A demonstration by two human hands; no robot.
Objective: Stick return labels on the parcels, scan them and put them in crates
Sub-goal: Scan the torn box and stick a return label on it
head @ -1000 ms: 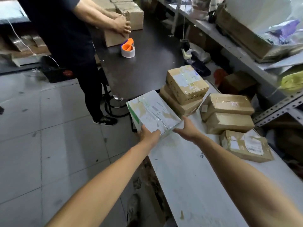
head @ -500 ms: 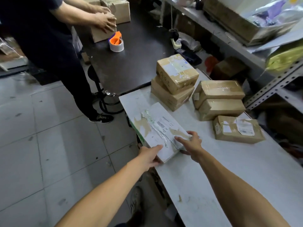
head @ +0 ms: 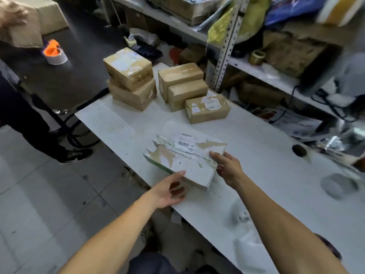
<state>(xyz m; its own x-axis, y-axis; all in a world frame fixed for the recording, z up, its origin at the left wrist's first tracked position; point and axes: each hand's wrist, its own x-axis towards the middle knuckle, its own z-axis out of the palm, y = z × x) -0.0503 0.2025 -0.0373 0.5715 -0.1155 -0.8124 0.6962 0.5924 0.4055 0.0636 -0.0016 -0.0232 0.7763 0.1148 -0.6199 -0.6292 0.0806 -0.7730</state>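
A flat white parcel (head: 185, 155) with torn tape, brown patches and a barcode label lies on the white table (head: 266, 155), near its front edge. My left hand (head: 169, 189) holds the parcel's near left corner, thumb on top and fingers beneath. My right hand (head: 227, 167) grips its right edge, one finger on the top face. Behind the parcel stand several brown cardboard parcels: a stack of two (head: 131, 78) at the back left, another stack (head: 181, 82) beside it, and a labelled one (head: 207, 108) in front.
A person in dark clothes (head: 23, 107) stands at the left by a dark table (head: 65, 76) with an orange tape dispenser (head: 54, 53). Metal shelving (head: 227, 46) full of boxes and bags runs along the right. A round hole (head: 299, 150) is in the white table.
The white parcel came down from the air onto the table and slid toward me and to the right, both hands staying on it. My view swung right.
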